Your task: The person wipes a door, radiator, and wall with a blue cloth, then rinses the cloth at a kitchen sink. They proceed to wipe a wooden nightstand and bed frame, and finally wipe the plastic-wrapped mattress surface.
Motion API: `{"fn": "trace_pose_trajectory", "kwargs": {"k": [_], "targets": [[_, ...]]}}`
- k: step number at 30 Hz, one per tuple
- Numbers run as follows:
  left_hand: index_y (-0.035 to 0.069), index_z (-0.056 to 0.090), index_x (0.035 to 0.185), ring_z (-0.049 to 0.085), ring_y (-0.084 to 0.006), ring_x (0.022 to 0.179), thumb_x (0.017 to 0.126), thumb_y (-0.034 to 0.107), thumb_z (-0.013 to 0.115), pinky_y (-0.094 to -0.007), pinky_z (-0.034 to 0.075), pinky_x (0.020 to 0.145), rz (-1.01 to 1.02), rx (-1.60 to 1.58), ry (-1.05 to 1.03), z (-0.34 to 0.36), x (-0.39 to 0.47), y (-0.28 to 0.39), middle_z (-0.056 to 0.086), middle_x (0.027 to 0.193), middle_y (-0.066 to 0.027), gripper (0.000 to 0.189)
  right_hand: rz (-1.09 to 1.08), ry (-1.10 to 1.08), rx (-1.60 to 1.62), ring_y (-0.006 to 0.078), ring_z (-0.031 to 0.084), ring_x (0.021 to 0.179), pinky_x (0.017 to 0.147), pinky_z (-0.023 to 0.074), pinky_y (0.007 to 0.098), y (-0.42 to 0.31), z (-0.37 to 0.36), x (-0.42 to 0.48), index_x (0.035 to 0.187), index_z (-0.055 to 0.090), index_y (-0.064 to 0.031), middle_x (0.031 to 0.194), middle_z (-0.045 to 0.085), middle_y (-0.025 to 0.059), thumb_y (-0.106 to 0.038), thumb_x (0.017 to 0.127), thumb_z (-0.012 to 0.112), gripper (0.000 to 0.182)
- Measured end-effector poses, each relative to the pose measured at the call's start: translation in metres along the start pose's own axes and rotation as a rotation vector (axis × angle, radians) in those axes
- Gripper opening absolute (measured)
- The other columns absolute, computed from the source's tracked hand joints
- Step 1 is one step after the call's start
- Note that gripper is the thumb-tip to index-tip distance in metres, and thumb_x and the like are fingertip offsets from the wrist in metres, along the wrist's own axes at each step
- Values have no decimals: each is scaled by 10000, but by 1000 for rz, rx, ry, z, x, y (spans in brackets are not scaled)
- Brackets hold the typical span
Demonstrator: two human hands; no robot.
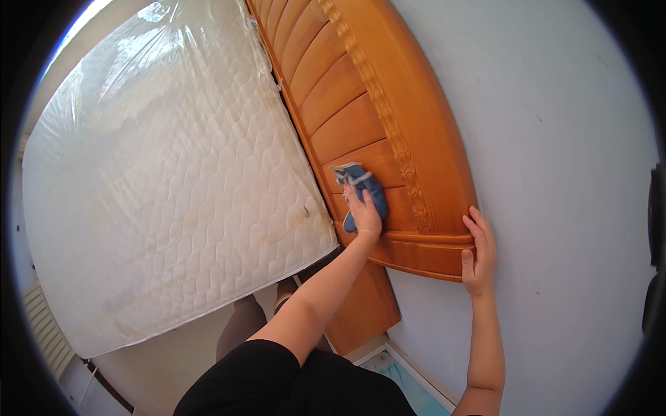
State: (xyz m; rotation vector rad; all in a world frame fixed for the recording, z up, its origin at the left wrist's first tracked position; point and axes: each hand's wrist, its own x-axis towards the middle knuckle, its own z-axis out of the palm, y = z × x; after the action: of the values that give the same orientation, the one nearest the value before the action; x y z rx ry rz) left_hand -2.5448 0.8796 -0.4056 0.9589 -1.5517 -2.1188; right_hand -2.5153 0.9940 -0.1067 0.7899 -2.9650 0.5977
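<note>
My left hand [363, 212] presses a folded blue cloth with pale edging [375, 188] against the lower panels of an orange-brown wooden headboard [349, 122]. Part of the cloth lies hidden under the palm. Farther right, my right hand [479, 252] grips the outer corner of the headboard, its thumb on the front and its fingers around the edge. Grooves fan out across the panels, and a carved strip runs along beside them. A quilted white mattress [182, 208] under clear plastic film lies against the headboard's left side.
A pale wall [551, 156] rises behind the headboard. Below it stands a wooden bed leg panel [361, 307]. A framed piece with a turquoise surface [416, 387] is on the floor by the wall. My legs stand close to the mattress's near edge.
</note>
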Motion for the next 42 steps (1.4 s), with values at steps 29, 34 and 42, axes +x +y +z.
{"fn": "trace_pose_trajectory", "kwargs": {"k": [29, 34, 42], "targets": [[-23, 322, 1453, 300, -375, 1389, 1011, 417, 364, -413, 241, 1119, -219, -163, 87, 21, 203, 34, 339, 1486, -256, 625, 71, -149, -194, 396, 410, 1344, 1126, 264, 556, 3, -4, 6, 1327, 523, -18, 1429, 470, 180, -604, 954, 387, 709], [152, 261, 1521, 48, -407, 1468, 1005, 434, 376, -627, 76, 1113, 268, 13, -130, 51, 215, 196, 231, 1555, -197, 599, 99, -155, -214, 389, 400, 1353, 1132, 253, 557, 3, -7, -1, 1342, 507, -14, 1438, 460, 174, -584, 952, 407, 697], [-11, 408, 1416, 407, -398, 1323, 1014, 450, 338, -379, 301, 1100, 58, -189, -30, 22, 388, 90, 448, 1415, -254, 615, 117, -178, -271, 406, 381, 1358, 1124, 248, 589, 7, -8, -20, 1363, 471, -10, 1460, 420, 178, -543, 945, 434, 678]]}}
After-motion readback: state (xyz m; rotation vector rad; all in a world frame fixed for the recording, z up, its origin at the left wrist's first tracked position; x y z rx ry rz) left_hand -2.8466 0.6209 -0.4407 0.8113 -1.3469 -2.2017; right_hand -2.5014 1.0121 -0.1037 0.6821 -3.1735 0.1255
